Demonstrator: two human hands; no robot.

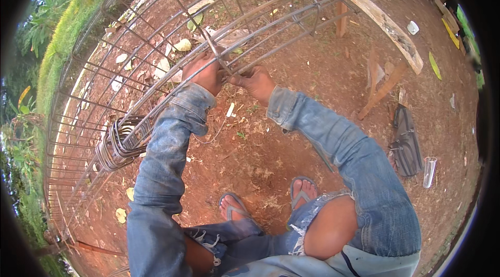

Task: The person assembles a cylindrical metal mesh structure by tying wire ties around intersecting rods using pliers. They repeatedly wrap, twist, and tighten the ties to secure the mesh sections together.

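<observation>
Left hand: the left hand (204, 72) is closed around a long bar of the rebar cage (156, 68), at about 11 o'clock from the picture's middle.
Right hand: the right hand (256, 82) is just beside it at 12 o'clock, fingers pinched at the same crossing; what it grips is too small to tell, likely tie wire.
Tool: a thin metal hook or twisting tool (216, 54) rises from the joint between the 2 hands; which hand steers it I cannot tell.
Cage position: it lies on its side on wooden trestles (383, 87), sweeping from 8 o'clock up to 1 o'clock, with a bundle of bent stirrups (119, 144) hung on the bars at 8 o'clock.
Feet: 2 feet in open sandals (268, 199) stand on red dirt at 6 o'clock, right under the work.
Risk, hands: both hands crowd 1 joint, so a slipping tool tip or a snapped wire end could jab a bare finger.
Risk, joint: uneven twisting could leave the tie loose, or overtwisting could break the wire.
Risk, cage: the round cage could roll on the trestles if leaned on, pinching fingers between bars.
Risk, feet: a dropped tool or sliding stirrup would land on bare toes.
Risk, footing: loose sandals (406, 141) and a clear cup (429, 170) lie at 3 o'clock, easy to trip on.
</observation>
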